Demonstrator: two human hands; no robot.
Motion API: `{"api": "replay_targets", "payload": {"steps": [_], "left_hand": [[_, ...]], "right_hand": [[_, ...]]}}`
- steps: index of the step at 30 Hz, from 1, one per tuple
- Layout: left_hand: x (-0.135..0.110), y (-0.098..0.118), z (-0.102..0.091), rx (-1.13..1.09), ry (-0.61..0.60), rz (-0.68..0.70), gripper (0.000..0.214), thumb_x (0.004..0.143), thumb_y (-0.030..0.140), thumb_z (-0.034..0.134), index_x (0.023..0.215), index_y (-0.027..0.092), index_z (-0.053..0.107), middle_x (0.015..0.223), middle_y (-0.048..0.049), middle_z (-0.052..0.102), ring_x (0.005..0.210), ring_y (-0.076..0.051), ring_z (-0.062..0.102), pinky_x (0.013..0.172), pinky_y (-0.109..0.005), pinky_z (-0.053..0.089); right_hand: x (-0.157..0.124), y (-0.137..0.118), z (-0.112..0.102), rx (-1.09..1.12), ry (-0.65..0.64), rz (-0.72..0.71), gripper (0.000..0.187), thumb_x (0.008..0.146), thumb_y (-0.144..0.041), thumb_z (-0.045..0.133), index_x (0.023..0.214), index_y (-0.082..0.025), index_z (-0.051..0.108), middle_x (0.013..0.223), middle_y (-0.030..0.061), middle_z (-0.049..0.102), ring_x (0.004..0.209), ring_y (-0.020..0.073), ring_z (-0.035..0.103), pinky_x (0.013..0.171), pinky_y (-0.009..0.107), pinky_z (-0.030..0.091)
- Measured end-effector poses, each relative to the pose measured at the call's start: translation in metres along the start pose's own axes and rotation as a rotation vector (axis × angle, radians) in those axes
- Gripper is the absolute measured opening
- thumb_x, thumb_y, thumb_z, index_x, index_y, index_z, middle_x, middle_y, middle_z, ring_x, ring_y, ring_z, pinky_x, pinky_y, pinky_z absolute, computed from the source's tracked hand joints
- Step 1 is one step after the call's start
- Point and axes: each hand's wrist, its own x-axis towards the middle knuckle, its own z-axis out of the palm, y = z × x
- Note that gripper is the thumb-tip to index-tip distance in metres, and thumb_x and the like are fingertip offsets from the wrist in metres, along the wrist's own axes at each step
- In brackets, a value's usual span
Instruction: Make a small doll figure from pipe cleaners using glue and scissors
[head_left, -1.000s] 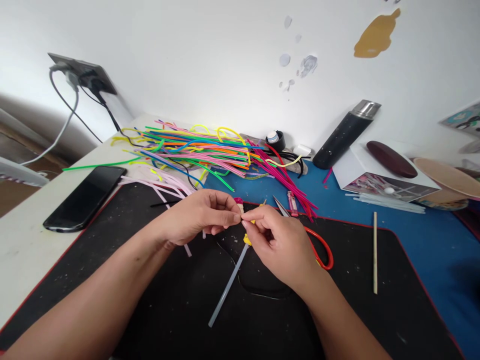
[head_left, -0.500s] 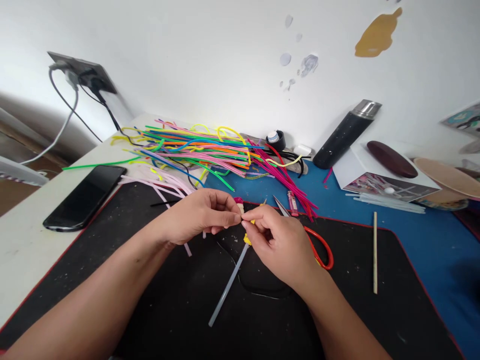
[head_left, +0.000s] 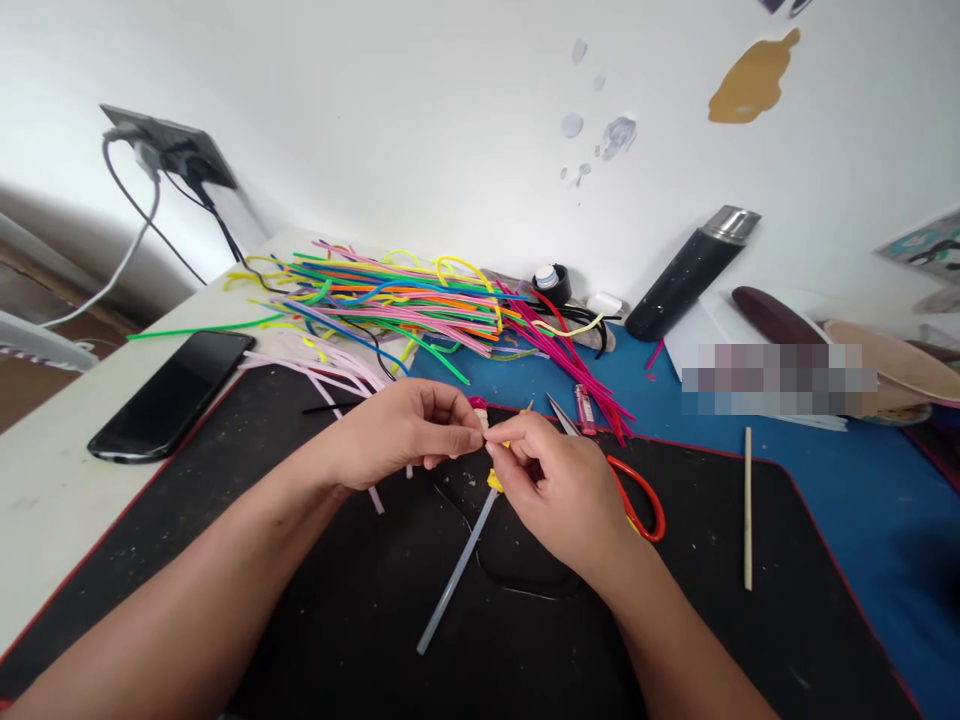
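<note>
My left hand (head_left: 401,432) and my right hand (head_left: 559,485) meet over a black mat (head_left: 315,600), fingertips pinched together on a small yellow craft piece (head_left: 495,478). A pale pink strip hangs from under my left hand. Just below the hands a clear glue stick (head_left: 457,572) lies slanted on the mat. Red-handled scissors (head_left: 637,495) rest partly under my right hand. What exactly sits between the fingertips is mostly hidden.
A heap of coloured pipe cleaners (head_left: 405,300) lies behind the hands. A black phone (head_left: 169,393) is at left, a dark flask (head_left: 690,270) leans on the wall at right, a wooden stick (head_left: 748,505) lies on the mat, a small lighter (head_left: 582,405) on the blue cover.
The hands stay pinched in the same place; only the view has shifted very slightly.
</note>
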Motion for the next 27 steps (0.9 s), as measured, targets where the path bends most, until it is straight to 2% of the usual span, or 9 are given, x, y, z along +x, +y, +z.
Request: {"api": "replay_targets", "payload": {"steps": [11, 27], "left_hand": [[0.0008, -0.0006, -0.0004, -0.014, -0.001, -0.007, 0.021, 0.081, 0.036, 0.082, 0.084, 0.016, 0.075, 0.065, 0.0034, 0.060, 0.053, -0.007, 0.047, 0.048, -0.018, 0.036], [0.0002, 0.0013, 0.0006, 0.043, -0.002, -0.007, 0.021, 0.081, 0.037, 0.079, 0.082, 0.016, 0.073, 0.065, 0.0034, 0.057, 0.054, -0.008, 0.047, 0.048, -0.019, 0.037]], "right_hand": [[-0.0001, 0.0006, -0.0005, 0.040, -0.048, 0.020, 0.007, 0.100, -0.020, 0.063, 0.106, -0.022, 0.067, 0.060, -0.0084, 0.058, 0.051, 0.0106, 0.056, 0.055, 0.023, 0.035], [0.0001, -0.0010, -0.0002, 0.002, -0.010, -0.005, 0.009, 0.100, -0.019, 0.060, 0.101, -0.023, 0.067, 0.058, -0.0077, 0.060, 0.048, 0.0106, 0.055, 0.053, 0.024, 0.034]]}}
